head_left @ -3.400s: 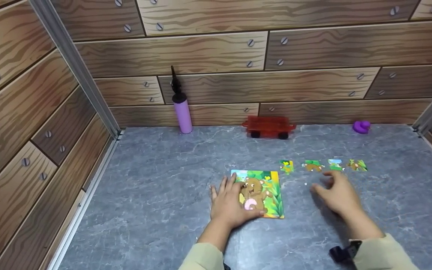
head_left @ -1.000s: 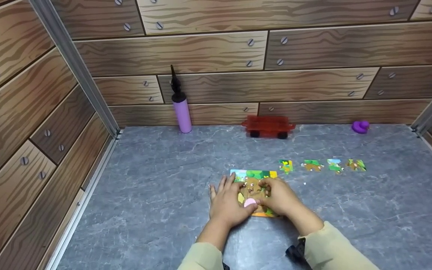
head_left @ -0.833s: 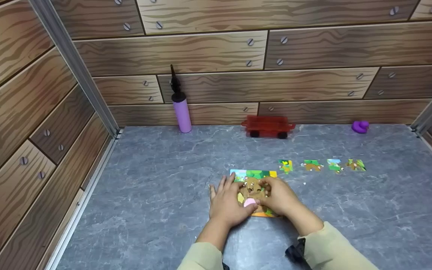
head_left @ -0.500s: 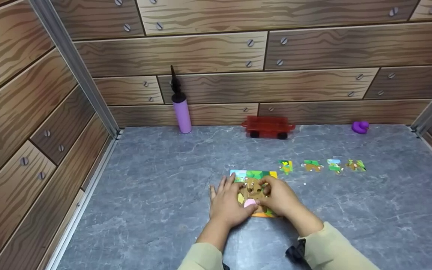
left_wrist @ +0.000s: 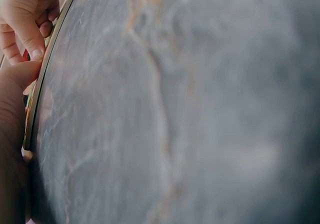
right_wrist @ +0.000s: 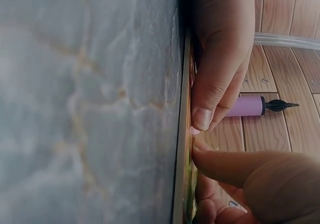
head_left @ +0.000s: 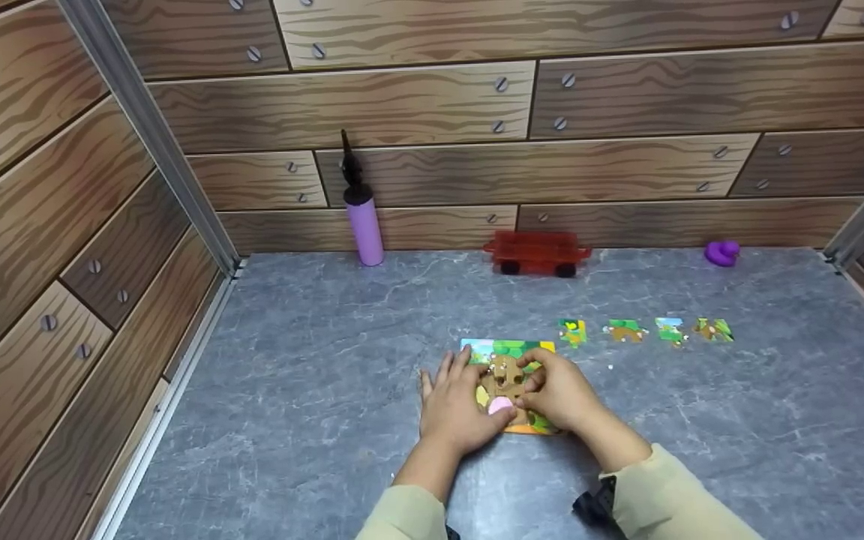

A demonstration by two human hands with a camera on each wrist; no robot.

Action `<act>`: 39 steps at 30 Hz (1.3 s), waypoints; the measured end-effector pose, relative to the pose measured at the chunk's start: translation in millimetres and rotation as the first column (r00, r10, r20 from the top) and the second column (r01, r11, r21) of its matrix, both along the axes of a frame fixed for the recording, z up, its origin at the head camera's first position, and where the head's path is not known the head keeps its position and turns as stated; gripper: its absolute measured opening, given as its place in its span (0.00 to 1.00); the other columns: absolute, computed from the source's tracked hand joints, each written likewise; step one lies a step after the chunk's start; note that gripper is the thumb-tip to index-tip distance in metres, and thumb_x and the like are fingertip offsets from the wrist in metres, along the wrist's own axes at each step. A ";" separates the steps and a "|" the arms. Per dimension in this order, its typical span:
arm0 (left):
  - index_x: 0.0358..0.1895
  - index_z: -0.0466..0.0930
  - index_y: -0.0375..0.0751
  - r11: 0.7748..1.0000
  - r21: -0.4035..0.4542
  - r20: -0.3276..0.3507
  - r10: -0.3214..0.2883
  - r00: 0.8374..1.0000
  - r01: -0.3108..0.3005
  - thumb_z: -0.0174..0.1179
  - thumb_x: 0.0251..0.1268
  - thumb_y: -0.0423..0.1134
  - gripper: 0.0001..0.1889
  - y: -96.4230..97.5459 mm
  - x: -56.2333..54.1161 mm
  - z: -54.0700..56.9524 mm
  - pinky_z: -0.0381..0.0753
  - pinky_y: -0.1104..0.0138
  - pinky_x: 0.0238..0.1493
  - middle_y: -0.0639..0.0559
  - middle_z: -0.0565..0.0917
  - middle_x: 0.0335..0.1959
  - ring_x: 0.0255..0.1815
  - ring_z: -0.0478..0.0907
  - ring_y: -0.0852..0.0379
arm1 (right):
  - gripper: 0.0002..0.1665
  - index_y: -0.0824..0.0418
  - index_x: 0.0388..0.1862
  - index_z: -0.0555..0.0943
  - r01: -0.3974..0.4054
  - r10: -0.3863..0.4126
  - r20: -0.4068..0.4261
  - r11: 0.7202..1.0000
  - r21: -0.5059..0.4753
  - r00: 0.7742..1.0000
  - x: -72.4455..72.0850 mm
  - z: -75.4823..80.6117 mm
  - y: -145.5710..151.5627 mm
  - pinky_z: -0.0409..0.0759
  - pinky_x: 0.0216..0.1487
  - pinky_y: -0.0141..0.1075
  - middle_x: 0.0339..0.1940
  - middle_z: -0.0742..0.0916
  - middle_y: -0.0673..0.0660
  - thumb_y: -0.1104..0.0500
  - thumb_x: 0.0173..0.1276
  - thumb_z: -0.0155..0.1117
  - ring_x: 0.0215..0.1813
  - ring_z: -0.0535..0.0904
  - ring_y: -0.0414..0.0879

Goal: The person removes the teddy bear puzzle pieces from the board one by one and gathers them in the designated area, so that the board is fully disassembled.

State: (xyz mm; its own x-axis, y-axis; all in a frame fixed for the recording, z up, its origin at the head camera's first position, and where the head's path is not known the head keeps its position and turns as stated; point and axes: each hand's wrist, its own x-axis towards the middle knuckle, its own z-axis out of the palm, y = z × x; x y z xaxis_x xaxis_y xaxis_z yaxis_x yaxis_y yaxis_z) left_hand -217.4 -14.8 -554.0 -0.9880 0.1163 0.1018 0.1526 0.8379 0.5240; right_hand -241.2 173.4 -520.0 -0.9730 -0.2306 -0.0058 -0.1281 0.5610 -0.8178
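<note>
The bear puzzle lies on the counter. The left hand rests spread across its left side; the right hand bends its fingers over the right side, whether gripping anything I cannot tell. Four loose pieces lie nearby.

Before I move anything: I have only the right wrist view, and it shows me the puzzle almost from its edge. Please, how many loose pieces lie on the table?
Observer: In the head view, four loose pieces lie in a row, going right from near the puzzle's far right corner.
Operator: Thank you. Which picture is on the puzzle?
Observer: A brown bear, partly covered.
Operator: And which thing is at the far right, near the back wall?
Observer: A purple toy duck.
</note>
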 end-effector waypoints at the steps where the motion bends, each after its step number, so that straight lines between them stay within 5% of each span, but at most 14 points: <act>1: 0.67 0.81 0.52 1.000 0.005 -0.002 -0.001 1.000 0.001 0.70 0.55 0.72 0.40 -0.1 0.0 -0.2 0.40 0.32 0.81 0.50 0.64 0.84 0.85 0.54 0.43 | 0.29 0.67 0.54 0.80 -0.005 0.005 -0.001 1.000 -0.010 1.000 -0.1 -0.5 0.7 0.78 0.25 0.33 0.24 0.84 0.52 0.78 0.53 0.78 0.25 0.79 0.43; 19: 0.66 0.81 0.52 1.000 -0.005 -0.009 -0.002 1.000 0.002 0.71 0.55 0.69 0.38 1.1 -0.5 0.5 0.40 0.32 0.81 0.50 0.64 0.84 0.85 0.54 0.43 | 0.27 0.70 0.56 0.81 0.054 -0.052 0.014 0.985 -0.165 0.999 -6.3 -2.0 21.4 0.74 0.29 0.30 0.30 0.79 0.55 0.75 0.57 0.76 0.30 0.73 0.44; 39: 0.65 0.81 0.53 1.000 0.015 0.000 -0.003 1.000 0.003 0.71 0.54 0.67 0.37 0.0 0.0 0.0 0.40 0.33 0.81 0.50 0.63 0.84 0.85 0.54 0.43 | 0.27 0.72 0.57 0.81 0.097 -0.095 0.024 0.984 -0.147 0.995 -5.7 -1.8 43.0 0.73 0.31 0.31 0.31 0.79 0.56 0.74 0.58 0.77 0.33 0.73 0.46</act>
